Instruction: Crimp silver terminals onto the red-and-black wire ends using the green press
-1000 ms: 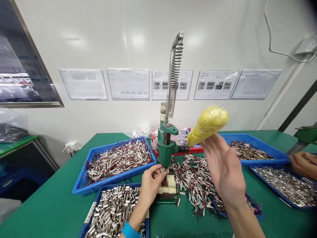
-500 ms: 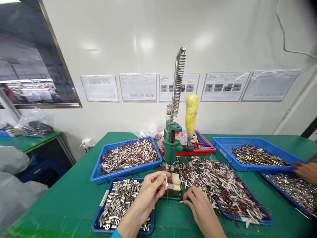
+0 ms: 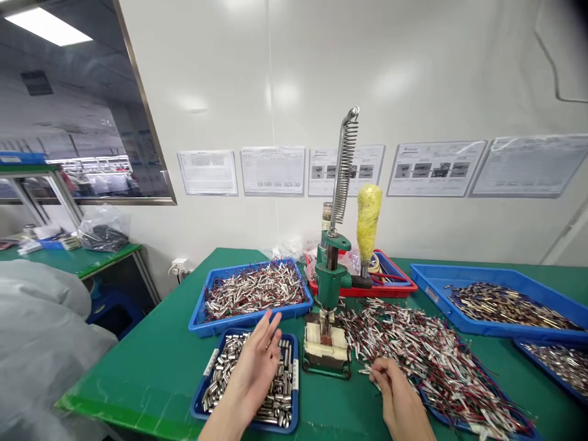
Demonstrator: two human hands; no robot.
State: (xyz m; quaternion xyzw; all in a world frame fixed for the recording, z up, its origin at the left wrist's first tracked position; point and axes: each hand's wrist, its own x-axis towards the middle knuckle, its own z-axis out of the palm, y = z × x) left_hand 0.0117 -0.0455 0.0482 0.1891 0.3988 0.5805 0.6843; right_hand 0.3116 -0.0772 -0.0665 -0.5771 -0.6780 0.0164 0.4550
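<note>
At the far left a white sleeve (image 3: 37,331) of someone nearby filled the corner, beside a side bench with a plastic bag (image 3: 101,228). On the green counter (image 3: 151,373) a blue tray of wired pieces (image 3: 255,291) sat at the back, within easy reach of the press. Nearer me, my left hand (image 3: 255,370) hovered over the tray of sleeves (image 3: 220,383), palm turned inward and fingers (image 3: 269,331) spread wide, holding nothing; the tray lay just left of the press, presumably so that hand could feed from it. The green press (image 3: 331,282) stood at the centre, its white fixture (image 3: 326,346) at the base with a piece seated upright in the slot, and its yellow-wrapped lever (image 3: 369,220) raised beside the tall spring (image 3: 345,168). A red tray (image 3: 404,285) sat behind it. Right of the fixture, my right hand (image 3: 397,398) rested low on the counter at the near edge of the loose pile of wired pieces (image 3: 427,349); its fingers (image 3: 379,370) were drawn narrow at the pile, though I could not tell whether they pinched a piece. The pile spilled over a shallow blue tray toward the press, seemingly for quick pick-up. Further right, two more blue trays (image 3: 500,306) held stock. Work sheets (image 3: 273,170) lined the wall at eye level.
</note>
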